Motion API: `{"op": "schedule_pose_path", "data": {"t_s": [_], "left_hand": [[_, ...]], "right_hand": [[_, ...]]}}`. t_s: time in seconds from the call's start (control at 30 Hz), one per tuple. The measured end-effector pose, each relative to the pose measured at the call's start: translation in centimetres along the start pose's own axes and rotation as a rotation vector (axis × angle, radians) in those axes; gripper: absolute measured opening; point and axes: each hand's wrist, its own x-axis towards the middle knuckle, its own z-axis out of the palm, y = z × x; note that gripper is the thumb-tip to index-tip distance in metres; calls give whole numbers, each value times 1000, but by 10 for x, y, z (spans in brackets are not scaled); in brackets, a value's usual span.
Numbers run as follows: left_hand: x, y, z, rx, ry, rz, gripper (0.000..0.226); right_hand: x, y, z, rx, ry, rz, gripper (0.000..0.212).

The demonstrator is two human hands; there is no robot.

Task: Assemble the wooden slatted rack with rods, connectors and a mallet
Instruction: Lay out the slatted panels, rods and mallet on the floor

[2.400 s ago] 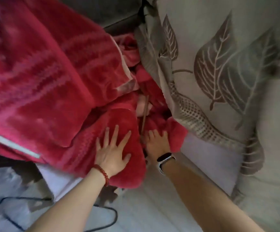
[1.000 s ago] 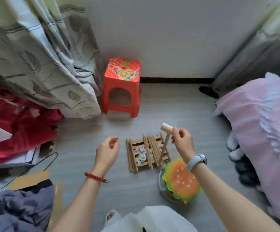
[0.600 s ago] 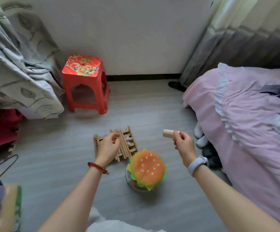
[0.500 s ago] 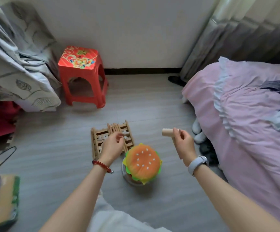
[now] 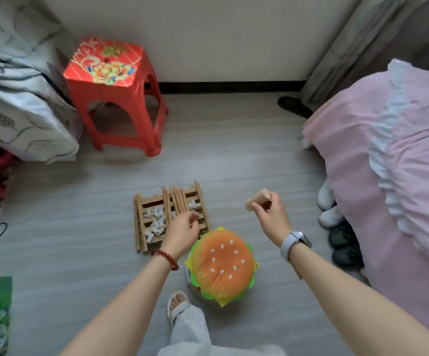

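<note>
Pinching the mallet (image 5: 257, 200) near its pale wooden head, your right hand (image 5: 272, 219) carries it well above the floor, thumb and curled fingers wrapped round the top of the handle; the handle itself is hidden behind your palm, so how far down it you hold cannot be told. That choked-up hold suits carrying rather than striking, and I judge you will need to slide down the handle before any tapping. Just to the left of that grip and lower, your left hand (image 5: 182, 231) hangs over the near right part of the slatted rack panels (image 5: 168, 217), fingers loosely curled and bunched at the tips; whether they already pinch a rod or merely reach for one is not clear. Under and beyond that hand, the loose rods (image 5: 176, 201) lie across the panels, and the white connectors (image 5: 155, 222) sit heaped in the gaps between slats, so the flat panels serve as a tray that keeps small parts together within reach. Nearer to you than both hands, the burger cushion (image 5: 222, 265) sits ready as a seat beside the work. Assembly seems barely begun, since nothing stands joined.
</note>
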Motion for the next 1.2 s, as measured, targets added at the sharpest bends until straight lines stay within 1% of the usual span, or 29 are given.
{"op": "schedule_pose_path", "data": {"t_s": [0.07, 0.17, 0.23, 0.3, 0.37, 0.47, 0.5, 0.57, 0.6, 0.67, 0.8, 0.97, 1.03, 1.1, 1.2], "left_hand": [[36, -14, 26, 29, -30, -7, 29], [88, -48, 73, 86, -95, -41, 30], [125, -83, 123, 131, -167, -70, 31], [156, -114, 169, 173, -226, -50, 33], [190, -152, 234, 238, -298, -85, 43], [222, -199, 308, 441, -468, -170, 64], [228, -211, 328, 508, -484, -194, 68], [234, -227, 362, 580, -405, -214, 70], [234, -227, 370, 600, -357, -203, 69], [229, -225, 387, 602, -360, -177, 70], [198, -216, 417, 578, -581, -184, 72], [155, -214, 453, 478, -850, -190, 59], [150, -213, 460, 411, -914, -204, 52], [157, -212, 458, 365, -868, -232, 46], [188, -216, 439, 363, -724, -246, 43]], "right_hand": [[40, 23, 22, -134, -71, 1, 26], [100, 65, 58, -266, -178, 44, 30], [144, 109, 90, -358, -250, 64, 33], [179, 149, 116, -418, -317, 42, 35], [220, 208, 150, -473, -394, -8, 35], [260, 276, 181, -532, -446, -92, 32], [270, 296, 190, -548, -452, -112, 33], [289, 330, 204, -584, -481, -134, 34], [294, 339, 208, -600, -502, -136, 35], [300, 355, 213, -628, -561, -115, 37], [295, 370, 213, -645, -647, -63, 37], [286, 377, 212, -626, -744, -24, 31], [283, 376, 212, -633, -773, -6, 30], [283, 376, 213, -655, -797, 8, 29], [291, 372, 216, -694, -817, 7, 29]]}}
